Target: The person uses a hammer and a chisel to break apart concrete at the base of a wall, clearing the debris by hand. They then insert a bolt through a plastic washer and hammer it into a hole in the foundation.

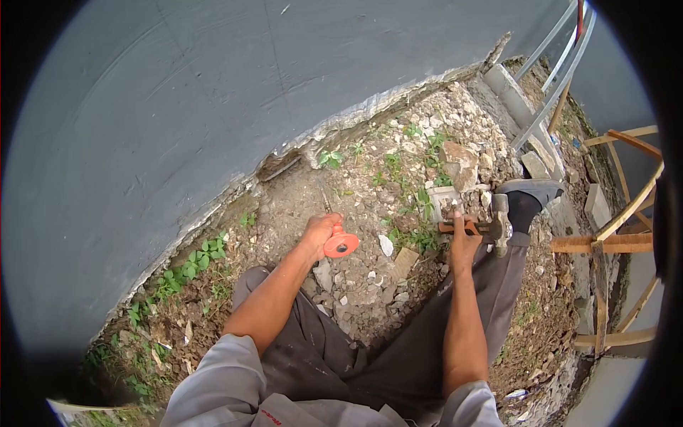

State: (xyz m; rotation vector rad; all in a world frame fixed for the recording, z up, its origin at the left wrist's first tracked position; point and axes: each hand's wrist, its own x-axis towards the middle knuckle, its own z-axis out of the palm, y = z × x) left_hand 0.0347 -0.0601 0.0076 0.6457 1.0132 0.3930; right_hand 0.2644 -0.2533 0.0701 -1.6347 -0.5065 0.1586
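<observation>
My left hand [324, 229] is wrapped round the grip of a chisel with a round orange hand guard [341, 244]. The chisel's thin metal shaft [325, 198] points away from me toward the broken base of the grey wall [178, 107]. In my right hand [464, 242] is a hammer, closed in my fingers on its orange and black handle. The metal hammer head [500, 225] lies to the right of that hand, above my lower leg. The two hands are well apart, with rubble and small weeds between them.
Broken stones [461, 164] and a flat tan piece [405, 262] lie on the dirt. Green weeds [188, 269] grow along the wall. Metal bars [558, 89] lean at the upper right, above a wooden frame [601, 244]. My shoe [533, 189] rests near concrete blocks.
</observation>
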